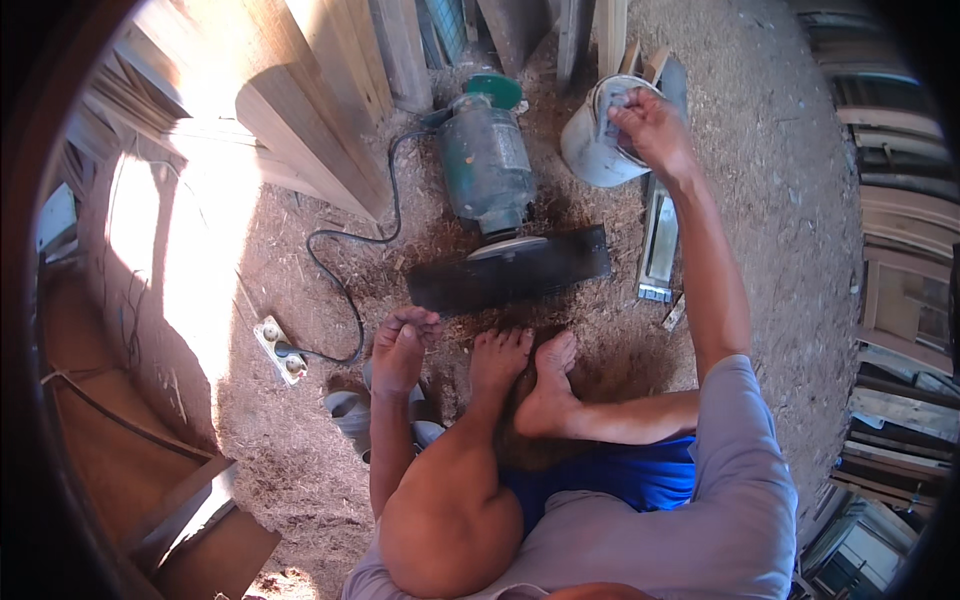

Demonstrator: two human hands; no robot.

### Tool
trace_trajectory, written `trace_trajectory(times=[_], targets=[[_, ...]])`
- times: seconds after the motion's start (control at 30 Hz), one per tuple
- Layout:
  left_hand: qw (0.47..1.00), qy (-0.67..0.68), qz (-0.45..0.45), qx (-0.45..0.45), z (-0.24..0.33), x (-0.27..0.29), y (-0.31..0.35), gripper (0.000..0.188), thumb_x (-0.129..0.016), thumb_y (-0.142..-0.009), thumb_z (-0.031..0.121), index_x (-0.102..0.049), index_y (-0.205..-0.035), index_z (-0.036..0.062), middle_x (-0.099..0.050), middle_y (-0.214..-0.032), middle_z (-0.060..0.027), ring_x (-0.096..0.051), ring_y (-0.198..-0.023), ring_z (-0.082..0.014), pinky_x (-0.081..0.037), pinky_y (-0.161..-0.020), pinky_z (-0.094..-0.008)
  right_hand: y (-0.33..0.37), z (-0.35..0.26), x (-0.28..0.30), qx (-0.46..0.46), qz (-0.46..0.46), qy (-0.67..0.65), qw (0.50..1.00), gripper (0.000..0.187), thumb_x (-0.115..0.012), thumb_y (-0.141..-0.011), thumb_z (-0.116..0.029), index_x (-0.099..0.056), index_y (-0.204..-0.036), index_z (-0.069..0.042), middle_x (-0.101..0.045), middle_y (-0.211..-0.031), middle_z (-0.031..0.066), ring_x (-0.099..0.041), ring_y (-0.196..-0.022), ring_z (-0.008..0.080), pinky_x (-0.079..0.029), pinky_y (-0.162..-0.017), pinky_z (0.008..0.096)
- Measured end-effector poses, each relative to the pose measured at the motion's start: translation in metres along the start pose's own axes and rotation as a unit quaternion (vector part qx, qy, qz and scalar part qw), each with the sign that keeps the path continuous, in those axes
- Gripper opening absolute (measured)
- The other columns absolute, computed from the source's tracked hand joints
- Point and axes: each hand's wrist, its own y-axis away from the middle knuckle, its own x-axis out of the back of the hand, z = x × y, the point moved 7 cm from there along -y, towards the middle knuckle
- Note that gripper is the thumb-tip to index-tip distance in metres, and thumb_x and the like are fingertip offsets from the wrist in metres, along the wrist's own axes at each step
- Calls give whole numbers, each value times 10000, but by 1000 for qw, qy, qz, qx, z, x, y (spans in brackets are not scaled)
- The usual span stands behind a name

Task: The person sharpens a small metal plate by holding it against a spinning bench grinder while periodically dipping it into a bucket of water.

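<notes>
My left hand is closed, its fingertips pinched together at the near left corner of a long dark plate. Whether it grips the plate or something small is unclear. Behind the plate, a pale disc sits on the shaft of a green-grey electric motor that lies on the ground. Reaching far to the right, my right hand is over the mouth of a whitish bucket. Its fingers are curled inward, and what they hold, if anything, is hidden.
A black cord winds from the motor to a white power strip. Wooden boards lean at the left and back. A metal-edged bar lies below the bucket. Grey slippers are beside my bare feet. Wooden frames line the right.
</notes>
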Motion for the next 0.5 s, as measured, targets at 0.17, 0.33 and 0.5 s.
trace_trajectory(times=[0.17, 0.33, 0.5], targets=[[1000, 4, -2, 1, 6, -21, -7, 268, -589, -927, 207, -555, -1119, 24, -635, -1053, -111, -620, -948, -195, -501, -871, -342, 68, -29, -74, 67, -181, 58, 979, 70, -634, -876, -63, -576, -902, -34, -561, -734, -15, -510, -665, 55, -437, -588, 240], [997, -35, -56, -31, 11, -34, -15, 267, -603, -919, 210, -561, -1104, 22, -628, -1062, -105, -611, -966, -180, -496, -868, -332, 101, -30, -90, 110, -176, 81, 975, 73, -650, -849, -36, -579, -862, -22, -576, -742, -18, -520, -709, 55, -447, -647, 247], [992, -82, -81, -43, 6, -31, -9, 289, -650, -883, 190, -565, -1104, 25, -623, -1082, -101, -604, -981, -172, -493, -865, -324, 120, -20, -84, 61, -112, -26, 991, 107, -670, -827, -30, -596, -887, 19, -624, -834, 34, -544, -771, 76, -457, -707, 253]])
